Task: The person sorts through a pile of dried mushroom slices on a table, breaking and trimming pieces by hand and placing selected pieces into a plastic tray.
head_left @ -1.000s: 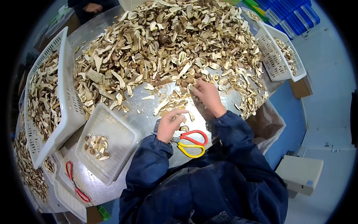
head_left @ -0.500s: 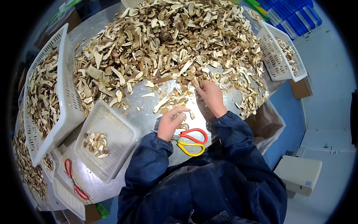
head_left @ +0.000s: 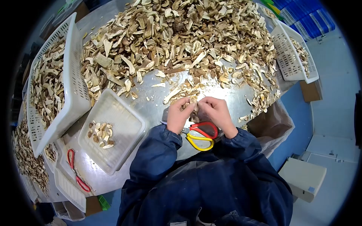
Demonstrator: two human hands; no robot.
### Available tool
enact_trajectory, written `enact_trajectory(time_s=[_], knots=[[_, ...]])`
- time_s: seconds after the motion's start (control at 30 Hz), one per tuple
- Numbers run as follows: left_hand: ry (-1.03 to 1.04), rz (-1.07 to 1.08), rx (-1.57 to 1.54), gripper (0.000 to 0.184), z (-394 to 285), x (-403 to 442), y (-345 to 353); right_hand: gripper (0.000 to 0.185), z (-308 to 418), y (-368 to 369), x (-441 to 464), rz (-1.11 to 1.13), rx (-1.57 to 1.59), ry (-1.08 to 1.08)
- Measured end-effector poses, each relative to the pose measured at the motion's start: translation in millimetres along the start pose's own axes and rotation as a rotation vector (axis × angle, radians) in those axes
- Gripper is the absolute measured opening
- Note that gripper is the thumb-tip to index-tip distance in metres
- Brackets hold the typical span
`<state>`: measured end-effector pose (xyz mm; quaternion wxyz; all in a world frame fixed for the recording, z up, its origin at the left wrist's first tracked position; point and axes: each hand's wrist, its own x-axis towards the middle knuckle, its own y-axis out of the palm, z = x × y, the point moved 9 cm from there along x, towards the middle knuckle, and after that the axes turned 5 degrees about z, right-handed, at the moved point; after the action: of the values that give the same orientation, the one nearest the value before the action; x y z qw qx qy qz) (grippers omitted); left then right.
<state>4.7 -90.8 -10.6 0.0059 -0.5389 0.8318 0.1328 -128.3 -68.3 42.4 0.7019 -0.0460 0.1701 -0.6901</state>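
My left hand [head_left: 178,116] and my right hand [head_left: 218,113] meet over the metal table, fingertips almost touching. Between them is a small dried mushroom slice [head_left: 193,100], pinched from both sides and partly hidden by the fingers. Just below the hands lie scissors with one red and one yellow handle [head_left: 203,130]; their blades are mostly hidden by my left hand. Small mushroom bits [head_left: 181,91] are scattered right beyond my fingertips. Behind them rises a large heap of sliced dried mushrooms [head_left: 177,37].
Left of my hands, a shallow white tray [head_left: 130,126] holds several small pieces. A tall white basket [head_left: 77,90] full of slices leans at the far left, near red-handled scissors [head_left: 83,184]. Another basket [head_left: 284,56] stands right, above a lined bin [head_left: 277,128].
My right hand has come back from the heap's edge toward my body and joined my left hand at a mushroom slice. The view has shifted slightly.
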Motion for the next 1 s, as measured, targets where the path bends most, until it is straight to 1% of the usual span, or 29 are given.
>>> enact_trajectory(time_s=[0.03,0.1,0.17,0.23,0.27,0.3,0.37,0.4,0.5,0.6,0.7,0.8,0.9,0.93,1.0], knots=[[0.031,0.024,0.066,0.015,-5.7,-0.4,1.6,0.016,4.2,-5.8,-0.4,-0.030,-0.016,-0.008],[0.093,0.075,0.199,0.019,-20.9,-2.7,7.9,0.017,14.9,-5.9,0.1,0.030,-0.150,-0.056],[0.028,0.160,0.101,0.019,-6.8,-2.6,17.8,0.018,24.3,1.6,-0.5,0.123,-0.230,-0.088],[-0.070,0.222,0.031,0.019,-3.5,-5.1,25.7,0.020,22.1,-2.2,0.0,0.096,-0.190,-0.060],[0.038,0.216,0.234,0.022,-11.5,-3.9,24.3,0.020,16.1,-3.2,0.5,0.081,-0.154,-0.046],[0.038,0.227,0.218,0.022,-7.6,-3.6,24.7,0.020,12.4,-3.9,0.5,0.068,-0.116,-0.030],[0.040,0.253,0.189,0.023,0.4,-2.2,26.8,0.019,15.3,-0.3,-1.7,0.123,-0.207,-0.027],[0.104,0.255,0.264,0.023,-4.1,-2.4,27.1,0.019,16.5,0.9,-2.8,0.148,-0.252,-0.024],[0.160,0.304,0.368,0.018,-18.9,-5.8,32.7,0.020,-3.2,1.9,-4.0,0.200,0.064,0.084],[0.199,0.279,0.412,0.019,-25.7,-6.2,32.9,0.018,-23.0,5.9,-4.2,0.207,0.273,0.150],[0.230,0.227,0.431,0.022,-28.1,-5.3,28.9,0.018,-23.5,6.8,-1.6,0.209,0.312,0.165],[0.278,0.227,0.447,0.014,-35.6,-6.5,29.5,0.019,-32.9,12.7,4.9,0.267,0.683,0.264],[0.288,0.274,0.333,0.012,-38.8,-8.1,30.7,0.021,-45.8,7.8,18.7,0.317,0.527,0.278],[0.242,0.323,0.235,0.011,-33.5,-8.5,32.3,0.023,-49.6,-0.2,26.5,0.301,0.134,0.261],[0.159,0.456,0.017,0.010,-27.0,-11.7,39.2,0.025,-3.2,-7.7,39.7,0.163,-0.299,-0.044]])
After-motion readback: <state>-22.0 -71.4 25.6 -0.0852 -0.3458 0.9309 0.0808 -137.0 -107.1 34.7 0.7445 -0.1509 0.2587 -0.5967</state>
